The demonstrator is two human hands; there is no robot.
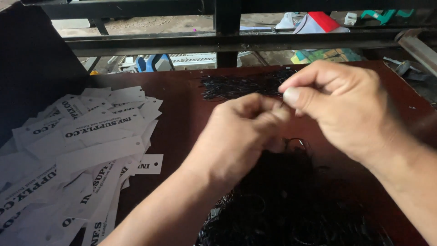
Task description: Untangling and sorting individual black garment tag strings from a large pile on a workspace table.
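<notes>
Both hands meet above the middle of the dark red worktop (pixel 182 118). The left hand (pixel 241 136) is curled, its fingers pressed together toward the right hand's thumb; what sits inside its grip is too small and blurred to tell. The right hand (pixel 346 109) has thumb and forefinger pinched shut just beside the left fingertips, and a thin black thread loop (pixel 296 143) hangs in the gap just below where the two hands meet, though whether either grip actually holds it cannot be told. Directly beneath the hands lies a heap of black thread loops (pixel 282 205), near the front edge. A second, flatter pile of black threads (pixel 236 85) lies beyond the hands, by the far edge. Well apart to the left, a spread of white paper tags (pixel 77 155) with dark lettering overlaps loosely.
</notes>
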